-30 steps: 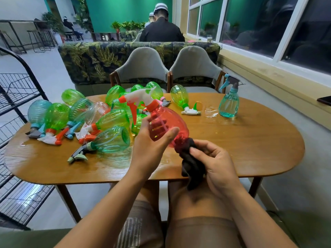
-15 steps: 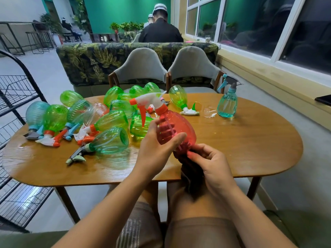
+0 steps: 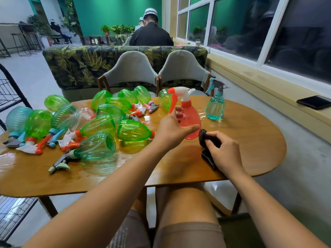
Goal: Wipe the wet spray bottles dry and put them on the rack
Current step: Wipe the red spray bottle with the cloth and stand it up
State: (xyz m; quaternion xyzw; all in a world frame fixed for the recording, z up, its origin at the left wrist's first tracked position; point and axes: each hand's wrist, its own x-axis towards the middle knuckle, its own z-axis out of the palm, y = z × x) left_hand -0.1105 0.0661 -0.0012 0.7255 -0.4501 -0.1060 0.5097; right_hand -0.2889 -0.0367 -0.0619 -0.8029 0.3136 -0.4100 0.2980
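Left hand [image 3: 172, 130] curls round upright red spray bottle [image 3: 190, 120], nozzle up, over the bench [image 3: 250, 140] middle, right hand [image 3: 226, 153] clutches dark cloth [image 3: 206, 140] just beside its base, rightward, nearer for wiping; wire rack [image 3: 14, 215] off bench's left end.

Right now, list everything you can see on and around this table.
red spray bottle: one, red with white-and-orange trigger, upright, in the left hand
teal spray bottle: one, teal, upright on the table, far right
lying bottles: about fourteen, mostly green, on the table's left half
cloth: one, dark, in the right hand
table: one, brown wood, in front
chairs: two, grey, behind the table
rack: one, black wire, far left
phone: one, black, on the windowsill
left hand: one, grips the red spray bottle
right hand: one, grips the cloth
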